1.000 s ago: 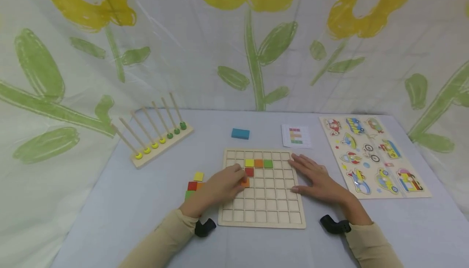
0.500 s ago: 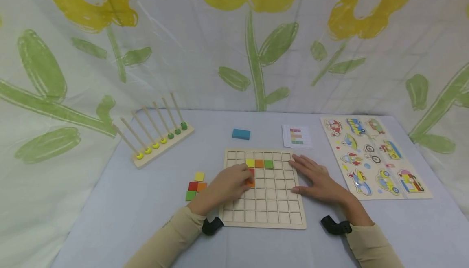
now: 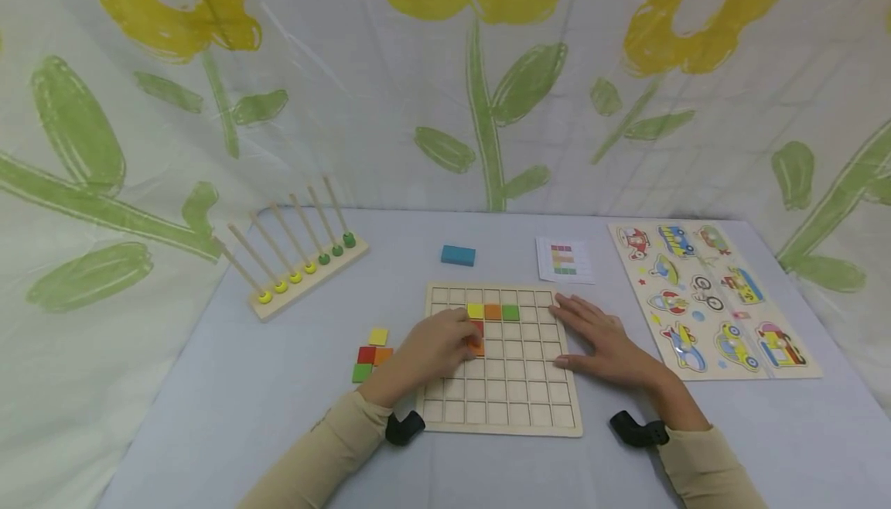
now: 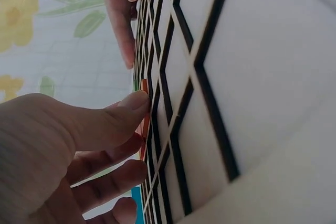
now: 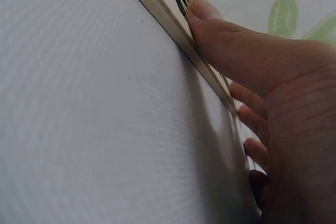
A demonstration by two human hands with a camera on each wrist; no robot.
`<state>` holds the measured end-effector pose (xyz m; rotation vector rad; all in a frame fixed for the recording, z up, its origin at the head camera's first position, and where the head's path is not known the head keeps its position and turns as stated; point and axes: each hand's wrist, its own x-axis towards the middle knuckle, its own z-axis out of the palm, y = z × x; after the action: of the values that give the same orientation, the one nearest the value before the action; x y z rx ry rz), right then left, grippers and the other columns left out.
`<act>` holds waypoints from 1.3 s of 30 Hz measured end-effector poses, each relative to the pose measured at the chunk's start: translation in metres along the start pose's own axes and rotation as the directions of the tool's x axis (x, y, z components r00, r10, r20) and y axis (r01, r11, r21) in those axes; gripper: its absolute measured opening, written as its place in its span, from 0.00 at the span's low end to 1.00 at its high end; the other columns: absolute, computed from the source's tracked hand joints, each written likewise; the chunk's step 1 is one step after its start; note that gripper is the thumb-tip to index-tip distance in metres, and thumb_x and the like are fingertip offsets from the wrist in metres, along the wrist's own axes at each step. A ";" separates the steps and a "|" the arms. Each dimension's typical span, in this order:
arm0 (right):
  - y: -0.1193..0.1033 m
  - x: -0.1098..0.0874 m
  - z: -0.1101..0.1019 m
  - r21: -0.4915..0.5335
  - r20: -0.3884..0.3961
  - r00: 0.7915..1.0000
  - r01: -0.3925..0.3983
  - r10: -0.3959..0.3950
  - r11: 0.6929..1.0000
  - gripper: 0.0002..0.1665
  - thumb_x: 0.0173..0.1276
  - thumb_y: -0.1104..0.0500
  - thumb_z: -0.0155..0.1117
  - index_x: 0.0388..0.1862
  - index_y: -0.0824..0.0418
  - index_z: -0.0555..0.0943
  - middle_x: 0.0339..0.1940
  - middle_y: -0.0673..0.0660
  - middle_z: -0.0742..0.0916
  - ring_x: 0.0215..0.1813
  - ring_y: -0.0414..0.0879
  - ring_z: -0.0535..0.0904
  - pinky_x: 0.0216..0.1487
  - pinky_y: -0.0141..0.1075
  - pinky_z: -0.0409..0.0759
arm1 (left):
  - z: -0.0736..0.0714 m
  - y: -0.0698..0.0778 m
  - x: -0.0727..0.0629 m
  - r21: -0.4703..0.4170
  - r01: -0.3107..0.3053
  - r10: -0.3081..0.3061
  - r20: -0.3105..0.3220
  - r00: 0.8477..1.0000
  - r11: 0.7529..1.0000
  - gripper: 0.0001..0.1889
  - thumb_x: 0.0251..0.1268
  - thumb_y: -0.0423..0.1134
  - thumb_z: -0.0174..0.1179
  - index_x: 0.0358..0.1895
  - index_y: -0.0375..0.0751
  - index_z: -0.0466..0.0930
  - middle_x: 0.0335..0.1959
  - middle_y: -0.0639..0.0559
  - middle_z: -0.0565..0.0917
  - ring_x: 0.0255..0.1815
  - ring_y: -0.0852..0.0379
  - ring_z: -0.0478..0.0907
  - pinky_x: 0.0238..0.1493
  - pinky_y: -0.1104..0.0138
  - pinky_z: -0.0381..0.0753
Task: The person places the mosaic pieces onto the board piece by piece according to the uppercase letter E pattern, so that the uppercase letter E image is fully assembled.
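A wooden grid board (image 3: 518, 391) lies in front of me. My left hand (image 3: 435, 348) is over its left part, thumb and fingers pinching an orange tile (image 3: 477, 349) at a cell below a red tile (image 3: 477, 329); the fingers partly hide both. In the left wrist view the thumb tip meets the edge of that orange tile. Above these, a row holds a yellow tile (image 3: 476, 311), a second orange tile (image 3: 493, 312) and a green tile (image 3: 510, 312). With fingers spread, my right hand (image 3: 604, 345) rests on the board's right edge, its thumb (image 5: 231, 40) on the rim.
Left of the board lie loose yellow (image 3: 378, 336), red (image 3: 366, 354), orange (image 3: 383, 356) and green (image 3: 362, 373) tiles. Behind stand a peg rack with beads (image 3: 313, 278), a blue block (image 3: 458, 254) and a pattern card (image 3: 565, 260). A vehicle puzzle board (image 3: 710, 315) lies right.
My left hand has shifted slightly right with the orange tile, which now sits directly below the red one, then stays there. The right hand has kept its place.
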<state>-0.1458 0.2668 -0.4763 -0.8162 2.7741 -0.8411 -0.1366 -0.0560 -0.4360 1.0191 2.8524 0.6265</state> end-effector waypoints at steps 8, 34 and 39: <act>-0.001 0.001 0.000 0.005 0.001 1.000 -0.001 0.001 1.000 0.48 0.59 0.38 0.66 0.75 0.47 0.59 0.78 0.51 0.58 0.78 0.55 0.46 0.63 0.56 0.52 | -0.025 -0.003 -0.025 0.079 0.038 -0.043 0.053 0.998 0.996 0.07 0.63 0.40 0.61 0.42 0.48 0.86 0.38 0.57 0.80 0.36 0.61 0.74 0.39 0.69 0.76; 0.004 -0.002 0.000 -0.018 -0.014 1.000 0.000 -0.001 1.000 0.48 0.58 0.38 0.67 0.75 0.45 0.60 0.77 0.49 0.59 0.78 0.53 0.47 0.62 0.59 0.52 | -0.026 -0.033 -0.149 0.019 0.421 -0.409 -0.194 0.891 0.907 0.18 0.53 0.39 0.71 0.49 0.46 0.81 0.48 0.54 0.76 0.49 0.55 0.73 0.48 0.61 0.79; 0.002 0.000 0.001 -0.009 -0.012 1.000 0.003 -0.003 1.000 0.48 0.58 0.38 0.67 0.75 0.46 0.60 0.77 0.50 0.59 0.78 0.53 0.47 0.64 0.61 0.50 | -0.023 -0.037 -0.149 -0.004 0.444 -0.437 -0.185 0.880 0.896 0.20 0.54 0.40 0.70 0.52 0.45 0.80 0.51 0.53 0.77 0.54 0.53 0.72 0.53 0.59 0.77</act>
<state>-0.1464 0.2682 -0.4781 -0.8195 2.7891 -0.8377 -0.0458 -0.1821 -0.4426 0.2925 3.1023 0.6461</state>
